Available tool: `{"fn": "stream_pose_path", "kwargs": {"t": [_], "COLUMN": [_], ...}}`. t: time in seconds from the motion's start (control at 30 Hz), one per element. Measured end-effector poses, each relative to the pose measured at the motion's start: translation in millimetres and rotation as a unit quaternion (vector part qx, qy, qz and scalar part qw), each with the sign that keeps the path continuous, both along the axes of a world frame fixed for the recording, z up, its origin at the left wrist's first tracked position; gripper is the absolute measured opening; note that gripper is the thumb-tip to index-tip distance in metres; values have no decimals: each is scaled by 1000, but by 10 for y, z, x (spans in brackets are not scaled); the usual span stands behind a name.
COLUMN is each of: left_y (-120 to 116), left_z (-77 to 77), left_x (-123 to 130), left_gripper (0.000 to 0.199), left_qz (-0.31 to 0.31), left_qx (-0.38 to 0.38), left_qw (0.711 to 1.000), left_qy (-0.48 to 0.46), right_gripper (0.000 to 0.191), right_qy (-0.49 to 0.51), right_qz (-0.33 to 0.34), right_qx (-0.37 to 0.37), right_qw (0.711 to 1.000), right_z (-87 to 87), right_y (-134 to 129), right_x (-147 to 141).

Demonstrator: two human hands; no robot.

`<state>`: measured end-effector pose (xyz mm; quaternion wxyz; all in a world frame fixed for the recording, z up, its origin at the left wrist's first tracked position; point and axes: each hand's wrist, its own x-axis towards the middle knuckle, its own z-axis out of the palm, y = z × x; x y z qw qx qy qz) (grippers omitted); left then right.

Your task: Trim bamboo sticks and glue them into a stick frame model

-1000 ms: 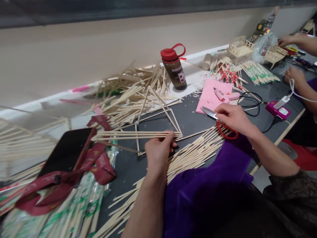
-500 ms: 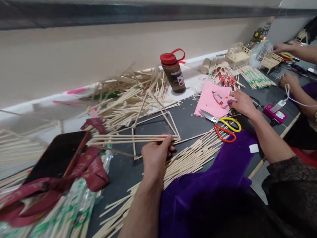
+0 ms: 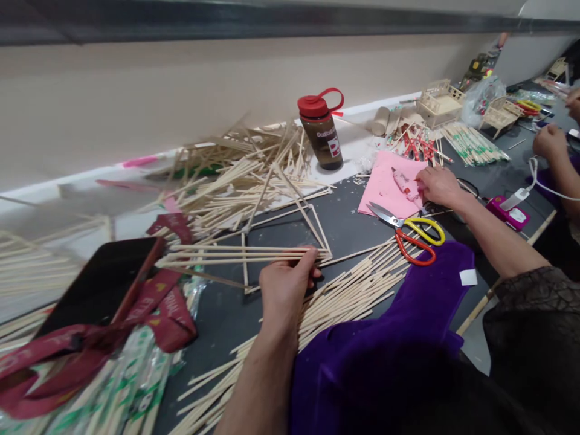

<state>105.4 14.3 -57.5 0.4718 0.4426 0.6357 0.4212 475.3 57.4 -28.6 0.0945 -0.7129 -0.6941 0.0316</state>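
Observation:
My left hand [image 3: 290, 281] pinches several thin wooden sticks [image 3: 235, 257] near their right ends, thumb on top. They run leftward over an open frame of joined sticks [image 3: 245, 260] on the grey table. My right hand [image 3: 438, 186] has its fingers closed around the rear of a pink glue gun [image 3: 404, 183], whose body rests on a folded pink cloth [image 3: 378, 175]. Scissors [image 3: 403, 229] with one yellow and one red handle lie below the cloth. Loose sticks [image 3: 348, 284] spread out beneath my left wrist.
A red-capped bottle [image 3: 322, 136] stands by the heaped sticks [image 3: 244, 163] at the wall. A phone [image 3: 99, 284], a maroon lanyard [image 3: 170, 308] and wrapped chopsticks [image 3: 131, 386] lie left. Farther right are a purple power adapter [image 3: 507, 211], small wooden models [image 3: 439, 103] and another person's hands [image 3: 550, 142].
The view has shifted slightly. My right hand's fingers have drawn closer together at the glue gun. The other person's hands have moved right. My left hand keeps its hold on the sticks.

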Motion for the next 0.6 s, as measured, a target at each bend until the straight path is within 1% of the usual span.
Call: {"fn": "stream_pose_path", "kwargs": {"t": [0.1, 0.17, 0.27, 0.37, 0.4, 0.43, 0.47, 0.53, 0.57, 0.6], "left_y": [1, -4, -10, -5, -1, 4, 7, 8, 4, -2], "left_z": [10, 23, 34, 24, 19, 15, 13, 15, 19, 24], "left_x": [7, 11, 9, -1, -5, -8, -8, -2, 5, 13], "left_gripper": [32, 32, 34, 37, 38, 38, 38, 36, 35, 34], "left_qz": [4, 2, -5, -5, -5, -6, -6, -6, -5, -3], "left_qx": [-5, -8, -10, -9, -8, -8, -7, -5, -3, 0], "left_qw": [1000, 1000, 1000, 1000, 1000, 1000, 1000, 1000, 1000, 1000], "left_qy": [3, 6, 3, -5, -6, -5, -3, -3, -4, -6], "right_gripper": [37, 42, 42, 40, 39, 38, 38, 43, 47, 49], "right_qy": [73, 143, 266, 363, 407, 464, 532, 655, 691, 704], "right_qz": [-8, -23, -48, -49, -45, -39, -32, -13, -3, 6], "right_qx": [21, 41, 68, 82, 83, 76, 64, 29, 16, 7], "right_qw": [997, 989, 960, 927, 909, 882, 844, 755, 722, 710], "right_z": [86, 164, 306, 462, 509, 549, 580, 610, 607, 595], "right_y": [-29, -70, -142, -232, -266, -301, -338, -419, -465, -515], "right_x": [77, 99, 60, -66, -122, -183, -247, -373, -432, -487]}}
